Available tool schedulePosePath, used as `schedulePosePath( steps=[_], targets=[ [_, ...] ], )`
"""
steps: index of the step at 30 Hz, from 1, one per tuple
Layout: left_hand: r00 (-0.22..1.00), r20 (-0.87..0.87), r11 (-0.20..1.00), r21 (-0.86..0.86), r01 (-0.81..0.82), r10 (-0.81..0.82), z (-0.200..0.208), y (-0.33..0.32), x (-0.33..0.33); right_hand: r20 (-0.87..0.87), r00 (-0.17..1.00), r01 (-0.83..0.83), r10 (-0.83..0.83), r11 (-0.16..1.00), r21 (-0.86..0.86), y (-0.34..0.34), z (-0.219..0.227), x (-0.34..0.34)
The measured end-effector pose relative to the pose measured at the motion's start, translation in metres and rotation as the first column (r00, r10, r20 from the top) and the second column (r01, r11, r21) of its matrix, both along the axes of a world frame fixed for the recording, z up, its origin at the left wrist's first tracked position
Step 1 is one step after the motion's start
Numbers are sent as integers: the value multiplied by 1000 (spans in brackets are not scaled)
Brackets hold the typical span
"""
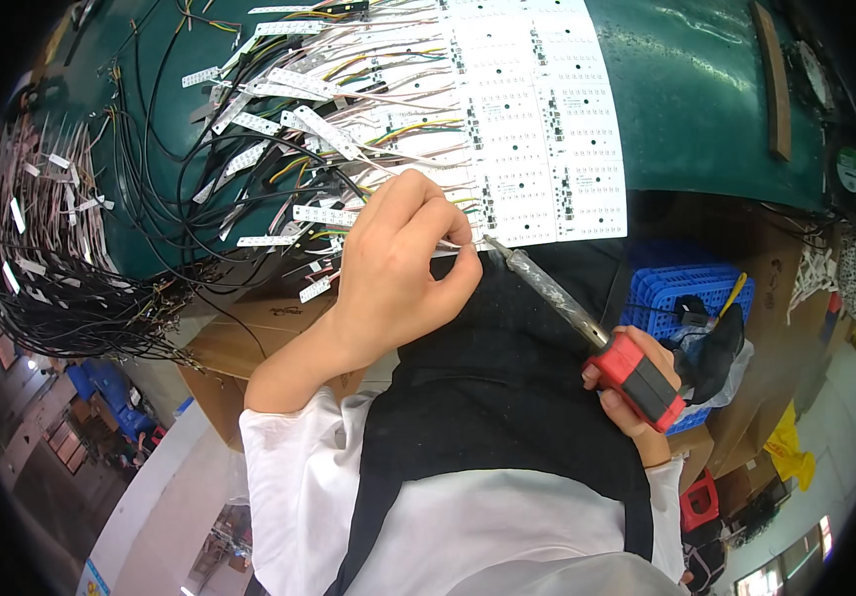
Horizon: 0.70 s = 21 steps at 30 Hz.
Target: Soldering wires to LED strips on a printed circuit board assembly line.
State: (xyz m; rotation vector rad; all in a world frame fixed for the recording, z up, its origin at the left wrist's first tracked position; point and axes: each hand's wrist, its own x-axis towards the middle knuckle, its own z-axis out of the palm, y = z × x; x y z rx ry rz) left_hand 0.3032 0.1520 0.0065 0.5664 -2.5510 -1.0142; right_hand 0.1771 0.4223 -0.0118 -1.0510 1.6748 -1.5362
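My left hand [388, 263] pinches a thin wire [455, 244] between thumb and forefinger, at the near left corner of a white circuit board panel [522, 124]. My right hand [658, 350] grips the red and black handle of a soldering iron [559, 298]. The iron's tip reaches the same corner of the panel, close to the left fingertips. Several coloured wires run leftward from the panel's left edge to small white perforated strips [323, 216] and black cables. The exact contact between tip, wire and board is too small to tell.
A large bundle of wires and black cables [60, 308] hangs over the left side of the green table [686, 109]. A wooden strip [772, 84] lies at the right. Below stand a blue plastic basket [681, 288] and cardboard boxes [239, 348].
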Motion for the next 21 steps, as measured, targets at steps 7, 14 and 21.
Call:
schedulePosePath(
  steps=[7,14,21],
  targets=[
    [1000,13,1000,-4,6,-6,2,-1,1,17,1000,-13,13,1000,9,8,0,-1],
    [999,30,1000,4,22,-23,3,-3,1,-134,991,-8,13,999,37,4,-1,0],
    [999,28,999,12,31,-32,8,-4,0,-108,994,20,-15,999,50,5,5,2]
  ],
)
